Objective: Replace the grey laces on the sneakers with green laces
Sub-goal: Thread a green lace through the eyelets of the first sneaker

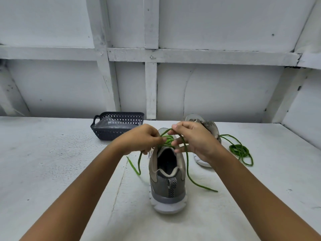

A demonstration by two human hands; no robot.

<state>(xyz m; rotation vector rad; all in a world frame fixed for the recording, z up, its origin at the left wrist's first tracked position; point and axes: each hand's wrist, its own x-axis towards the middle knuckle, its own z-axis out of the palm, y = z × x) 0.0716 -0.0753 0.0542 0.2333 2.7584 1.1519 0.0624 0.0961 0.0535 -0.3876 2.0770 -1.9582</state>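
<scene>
White table (52,162), grey sneaker (166,186) — left hand (144,138), right hand (195,139) above, pinching green lace (168,141)

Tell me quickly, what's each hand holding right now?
Left hand: closed, pinching the green lace over the sneaker.
Right hand: closed, pinching the same lace.

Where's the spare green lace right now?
Head view: the spare green lace lies bunched on the white table at the right, just beside the second sneaker, which sits behind the right hand.
</scene>
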